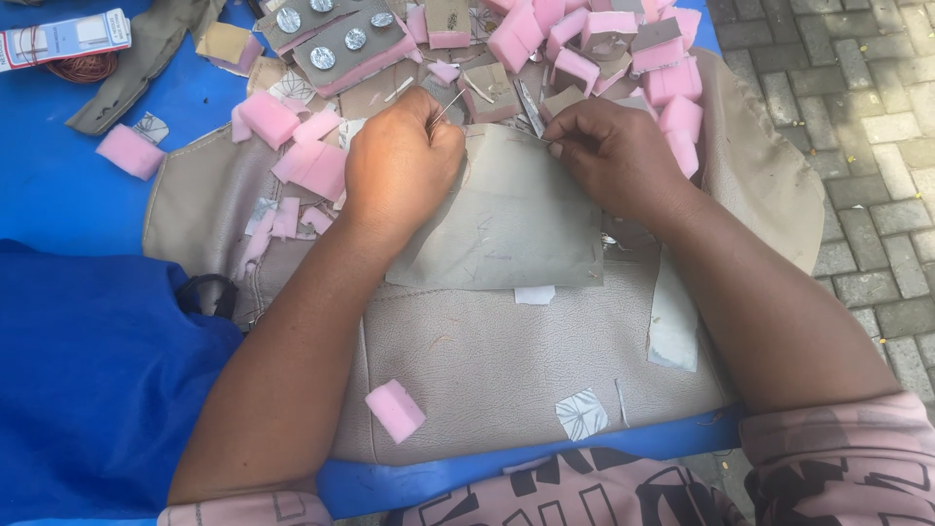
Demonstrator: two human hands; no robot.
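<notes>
My left hand [401, 166] pinches a thin metal needle [448, 105] that sticks up to the right of its knuckles. My right hand [612, 156] grips the top edge of a flat grey-beige sheet of material [511, 224], with fingers curled on it. The sheet lies on a larger beige leather-like cover [487, 360] spread over a blue table [58, 185]. Both hands rest at the sheet's upper edge, a short gap between them.
Pink foam blocks [575, 49] and cardboard scraps are heaped beyond my hands. One foam block [394, 410] lies near me on the cover. A grey strip with round metal discs [336, 44] sits at the top. Blue cloth [97, 370] lies left; paved ground [857, 117] right.
</notes>
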